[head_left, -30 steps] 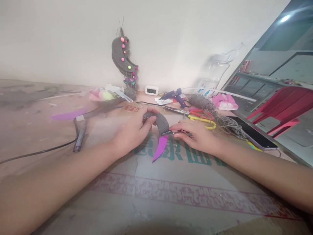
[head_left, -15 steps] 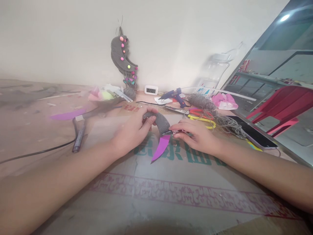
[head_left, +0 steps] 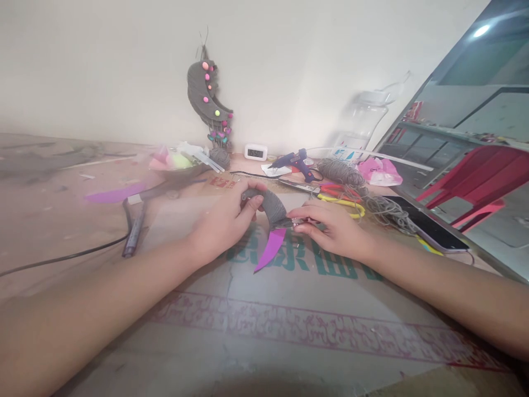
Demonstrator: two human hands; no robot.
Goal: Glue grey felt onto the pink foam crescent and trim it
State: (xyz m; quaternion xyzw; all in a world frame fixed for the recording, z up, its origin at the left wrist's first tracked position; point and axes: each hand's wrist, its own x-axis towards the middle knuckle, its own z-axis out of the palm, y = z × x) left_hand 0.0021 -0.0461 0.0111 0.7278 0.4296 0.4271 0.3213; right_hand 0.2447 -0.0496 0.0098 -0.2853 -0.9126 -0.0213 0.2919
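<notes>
The crescent piece (head_left: 274,209) is held above the printed sheet (head_left: 256,298), between the two hands. Its upper part is wrapped in grey yarn; its lower part is bare and purple, tapered to a point directed down and to the left. The upper end is pinched between the thumb and fingers of the left hand (head_left: 227,220). A small dark tool (head_left: 286,224) is gripped between the thumb and fingers of the right hand (head_left: 333,226), with its tip placed at the lower edge of the yarn wrap. The type of tool cannot be determined.

Green characters and a red patterned band are printed on the sheet. Behind the right hand, yellow-handled scissors (head_left: 349,207) and a red-handled tool (head_left: 336,191) are laid close together. Loose grey yarn (head_left: 390,212) is heaped beside the phone (head_left: 436,225). Farther back, a blue glue gun (head_left: 293,160), a white clock (head_left: 255,152) and a pink bag (head_left: 380,172) are positioned near the wall (head_left: 281,66). A large grey crescent ornament (head_left: 200,91), fitted with coloured balls, is set against the wall. A marker (head_left: 134,234) is located left of the left hand, near a black cable (head_left: 74,256); a purple strip (head_left: 113,194) is laid beyond it. A red chair (head_left: 483,171) is visible at the right.
</notes>
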